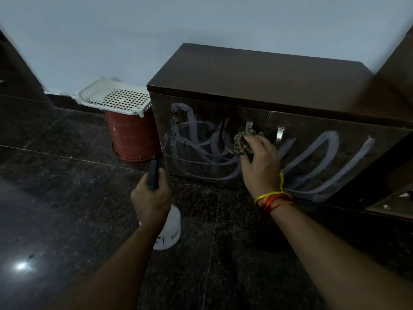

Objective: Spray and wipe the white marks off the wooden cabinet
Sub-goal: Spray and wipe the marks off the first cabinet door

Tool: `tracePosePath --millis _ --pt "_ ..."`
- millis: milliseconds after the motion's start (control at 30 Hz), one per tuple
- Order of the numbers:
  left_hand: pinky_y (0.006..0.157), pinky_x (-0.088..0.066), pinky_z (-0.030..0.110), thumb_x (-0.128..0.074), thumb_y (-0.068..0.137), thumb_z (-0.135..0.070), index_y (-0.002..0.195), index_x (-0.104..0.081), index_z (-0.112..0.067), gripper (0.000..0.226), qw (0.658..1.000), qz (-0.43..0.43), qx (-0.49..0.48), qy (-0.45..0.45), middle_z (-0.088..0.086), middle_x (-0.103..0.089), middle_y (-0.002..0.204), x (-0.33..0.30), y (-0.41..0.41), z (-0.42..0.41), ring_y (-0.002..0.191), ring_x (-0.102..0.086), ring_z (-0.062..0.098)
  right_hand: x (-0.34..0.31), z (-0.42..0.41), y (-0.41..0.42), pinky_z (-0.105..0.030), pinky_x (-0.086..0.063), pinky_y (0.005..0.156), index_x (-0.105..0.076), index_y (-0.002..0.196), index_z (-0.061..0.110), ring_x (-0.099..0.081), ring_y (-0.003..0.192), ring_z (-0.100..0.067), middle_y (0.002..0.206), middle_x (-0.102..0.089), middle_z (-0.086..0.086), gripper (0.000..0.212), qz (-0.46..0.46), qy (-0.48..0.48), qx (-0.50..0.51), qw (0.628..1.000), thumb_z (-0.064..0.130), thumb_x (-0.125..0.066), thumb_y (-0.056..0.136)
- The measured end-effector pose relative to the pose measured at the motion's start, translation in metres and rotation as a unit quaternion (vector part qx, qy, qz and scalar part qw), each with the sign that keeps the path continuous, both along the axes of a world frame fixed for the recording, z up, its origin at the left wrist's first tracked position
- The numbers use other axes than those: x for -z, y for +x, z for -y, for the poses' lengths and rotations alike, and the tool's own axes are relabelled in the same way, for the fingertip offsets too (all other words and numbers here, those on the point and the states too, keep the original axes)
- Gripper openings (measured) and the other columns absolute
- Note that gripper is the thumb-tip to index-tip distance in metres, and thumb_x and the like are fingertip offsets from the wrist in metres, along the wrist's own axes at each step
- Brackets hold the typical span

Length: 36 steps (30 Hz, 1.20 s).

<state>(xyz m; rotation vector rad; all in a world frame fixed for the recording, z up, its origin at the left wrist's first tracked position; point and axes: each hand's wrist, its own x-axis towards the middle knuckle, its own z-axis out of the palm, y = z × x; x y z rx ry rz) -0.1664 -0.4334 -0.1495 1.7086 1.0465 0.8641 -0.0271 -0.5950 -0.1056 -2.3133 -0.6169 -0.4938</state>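
At centre frame, the right hand [260, 163] grips a bunched cloth [243, 143] against the left door of the cabinet [257, 70], beside a handle [248, 126]. White marks [201, 142] loop across both doors, those at left smeared and wet. Lower centre, the left hand [152, 198] curls round a spray bottle [166, 229], nozzle toward the door. Risk, as I judge it: the damp cloth may only spread the white, or snag the handle.

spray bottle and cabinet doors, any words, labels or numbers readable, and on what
None can be read.
White spray bottle: a small label patch and dark marks near its base, too small and blurred to read.
Wooden cabinet: the white marks are looping scrawls, not legible letters.
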Motion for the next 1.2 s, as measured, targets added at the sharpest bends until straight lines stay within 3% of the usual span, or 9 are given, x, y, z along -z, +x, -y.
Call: tracePosePath --millis 333,433,733,867,967,1100,1200 --pt "0.047 -0.037 0.038 -0.060 0.094 -0.029 0.067 -0.057 -0.008 0.034 0.993 -0.066 0.100 0.007 0.018 -0.056 0.058 0.032 -0.027 0.013 0.047 -0.046 0.021 0.008 0.006 0.003 -0.044 -0.044 0.100 -0.060 0.122 0.007 -0.052 0.115 -0.035 0.121 -0.058 -0.015 0.042 -0.016 0.012 0.013 1.000 -0.001 -0.060 0.081" --pt "0.044 -0.039 0.043 -0.060 0.093 -0.029 0.068 -0.058 -0.009 0.033 0.986 -0.078 0.147 0.024 0.016 -0.057 0.056 0.040 -0.028 0.021 0.045 -0.048 0.028 0.008 0.009 0.006 -0.045 -0.044 0.100 -0.059 0.122 0.008 -0.052 0.116 -0.034 0.121 -0.058 -0.015 0.041 -0.015 0.014 0.021 1.000 0.001 -0.061 0.082" --pt "0.044 -0.036 0.036 -0.061 0.094 -0.027 0.064 -0.055 -0.015 0.033 0.968 -0.084 0.230 0.047 0.000 -0.050 0.049 0.048 -0.014 0.048 0.042 -0.046 0.017 0.017 0.018 0.010 -0.040 -0.043 0.101 -0.059 0.123 0.010 -0.050 0.118 -0.032 0.122 -0.057 -0.013 0.041 -0.019 0.015 0.037 0.999 0.002 -0.062 0.083" --pt "0.044 -0.033 0.034 -0.060 0.095 -0.029 0.073 -0.062 -0.008 0.030 0.976 -0.054 0.212 0.024 0.010 -0.054 0.053 0.043 -0.003 0.060 0.044 -0.047 0.024 0.026 0.017 0.007 -0.045 -0.044 0.100 -0.059 0.123 0.010 -0.051 0.118 -0.032 0.121 -0.058 -0.013 0.041 -0.028 0.013 0.027 0.999 0.003 -0.062 0.082" --pt "0.043 -0.028 0.027 -0.060 0.095 -0.030 0.066 -0.055 -0.007 0.038 0.980 -0.027 0.197 0.008 0.016 -0.052 0.054 0.035 0.007 0.066 0.043 -0.040 0.016 0.033 0.015 0.001 -0.040 -0.044 0.101 -0.060 0.121 0.009 -0.052 0.116 -0.030 0.120 -0.059 -0.013 0.040 -0.040 0.028 0.020 0.999 0.003 -0.063 0.082" --pt "0.042 -0.026 0.024 -0.060 0.095 -0.028 0.064 -0.052 -0.006 0.039 0.982 -0.003 0.187 -0.012 0.023 -0.049 0.055 0.027 0.018 0.071 0.044 -0.039 0.018 0.043 0.013 -0.009 -0.032 -0.042 0.099 -0.058 0.124 0.009 -0.053 0.116 -0.025 0.123 -0.059 -0.011 0.041 -0.099 0.057 0.056 0.992 0.008 -0.065 0.084" --pt "0.040 -0.025 0.020 -0.059 0.095 -0.030 0.065 -0.053 -0.007 0.038 0.980 -0.003 0.196 -0.017 0.010 -0.045 0.051 0.032 0.018 0.075 0.042 -0.037 0.012 0.051 0.012 -0.014 -0.032 -0.042 0.098 -0.057 0.126 0.011 -0.054 0.116 -0.025 0.126 -0.058 -0.011 0.042 -0.163 0.098 0.107 0.976 0.011 -0.065 0.084"
